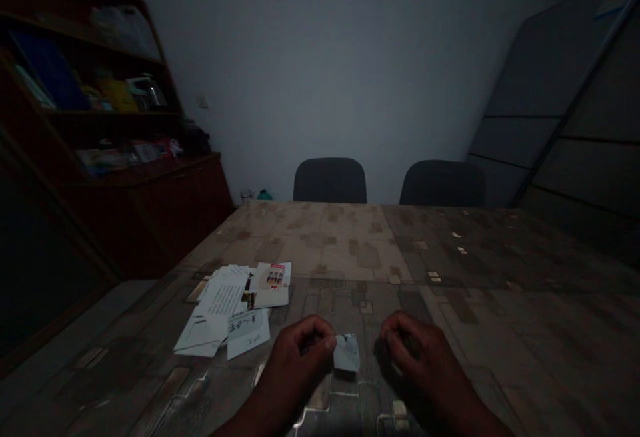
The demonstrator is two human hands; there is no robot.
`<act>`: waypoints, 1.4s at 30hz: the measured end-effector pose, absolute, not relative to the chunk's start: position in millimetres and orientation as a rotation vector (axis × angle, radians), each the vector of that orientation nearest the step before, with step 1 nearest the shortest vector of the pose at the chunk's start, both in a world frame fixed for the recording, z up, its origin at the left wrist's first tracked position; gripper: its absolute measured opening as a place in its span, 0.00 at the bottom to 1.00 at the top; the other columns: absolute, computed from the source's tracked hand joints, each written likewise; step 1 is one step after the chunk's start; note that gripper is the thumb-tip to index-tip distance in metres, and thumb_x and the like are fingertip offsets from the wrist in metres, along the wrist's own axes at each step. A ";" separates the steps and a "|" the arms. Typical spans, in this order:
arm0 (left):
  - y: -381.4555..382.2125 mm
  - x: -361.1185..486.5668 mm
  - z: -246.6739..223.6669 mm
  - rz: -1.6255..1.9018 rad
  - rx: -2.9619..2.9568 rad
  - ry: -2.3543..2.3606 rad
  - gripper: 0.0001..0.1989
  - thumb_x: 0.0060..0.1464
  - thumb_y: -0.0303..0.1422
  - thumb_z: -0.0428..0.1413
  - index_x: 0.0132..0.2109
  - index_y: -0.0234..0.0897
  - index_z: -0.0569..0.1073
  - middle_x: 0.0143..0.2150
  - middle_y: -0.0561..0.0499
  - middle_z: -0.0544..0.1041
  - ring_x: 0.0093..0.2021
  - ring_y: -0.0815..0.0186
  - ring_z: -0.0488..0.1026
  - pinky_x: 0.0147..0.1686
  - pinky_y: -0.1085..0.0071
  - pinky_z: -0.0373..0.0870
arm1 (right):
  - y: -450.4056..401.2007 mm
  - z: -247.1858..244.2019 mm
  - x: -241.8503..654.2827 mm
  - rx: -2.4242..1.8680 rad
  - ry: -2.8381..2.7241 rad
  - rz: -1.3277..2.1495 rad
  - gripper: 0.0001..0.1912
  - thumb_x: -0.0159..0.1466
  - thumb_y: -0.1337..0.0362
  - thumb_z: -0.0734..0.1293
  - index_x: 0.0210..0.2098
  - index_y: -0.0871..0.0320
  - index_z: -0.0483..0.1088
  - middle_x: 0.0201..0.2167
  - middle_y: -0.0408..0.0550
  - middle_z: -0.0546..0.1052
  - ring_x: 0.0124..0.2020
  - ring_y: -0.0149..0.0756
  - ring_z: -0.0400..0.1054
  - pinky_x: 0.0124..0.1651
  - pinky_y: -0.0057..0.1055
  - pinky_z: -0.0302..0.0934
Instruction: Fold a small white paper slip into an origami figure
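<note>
A small folded piece of pale paper [347, 353] is pinched at its left edge between the thumb and curled fingers of my left hand [302, 358]. It sits just above the patterned tabletop [345, 237], with a shadow under it. To the right of the paper, apart from it, my right hand [416, 351] is closed, its thumb and fingers curled together; whether anything is inside them is hidden. On the table to the left lies a loose pile of printed white papers [220, 303]. A card with a red strip [274, 277] overlaps its right side, and a sheet with dark handwriting [249, 332] lies at its front.
Two dark chairs [330, 180] [443, 183] stand behind the table's far edge. A wooden shelf unit [145, 183] with assorted items is at the left. A grey panelled cabinet [525, 97] stands at the right.
</note>
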State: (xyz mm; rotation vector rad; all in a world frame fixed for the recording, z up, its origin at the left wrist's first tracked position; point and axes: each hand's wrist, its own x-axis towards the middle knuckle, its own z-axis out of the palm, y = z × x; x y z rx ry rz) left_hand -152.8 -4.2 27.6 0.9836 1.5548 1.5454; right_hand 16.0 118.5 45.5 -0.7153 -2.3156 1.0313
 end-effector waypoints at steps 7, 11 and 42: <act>-2.0 -150.5 17.2 1.573 0.791 1.308 0.15 0.52 0.42 0.61 0.30 0.33 0.72 0.22 0.52 0.72 0.25 0.68 0.68 0.29 0.73 0.61 | 101.0 48.0 12.4 -0.611 -2.266 1.396 0.15 0.66 0.55 0.58 0.40 0.58 0.70 0.28 0.45 0.75 0.31 0.36 0.69 0.33 0.29 0.58; -3.0 -147.8 17.6 1.578 0.767 1.295 0.15 0.54 0.42 0.60 0.31 0.33 0.72 0.22 0.53 0.72 0.26 0.69 0.67 0.30 0.74 0.61 | 98.1 42.0 11.1 -0.670 -2.198 1.406 0.15 0.64 0.55 0.61 0.40 0.59 0.70 0.25 0.44 0.74 0.28 0.35 0.68 0.32 0.29 0.57; -1.7 -138.3 13.5 1.545 0.737 1.349 0.21 0.45 0.47 0.63 0.34 0.33 0.71 0.23 0.53 0.72 0.22 0.69 0.69 0.25 0.74 0.64 | 90.3 27.6 5.3 -0.715 -2.196 1.306 0.07 0.58 0.62 0.62 0.35 0.57 0.67 0.22 0.39 0.70 0.23 0.30 0.63 0.27 0.25 0.54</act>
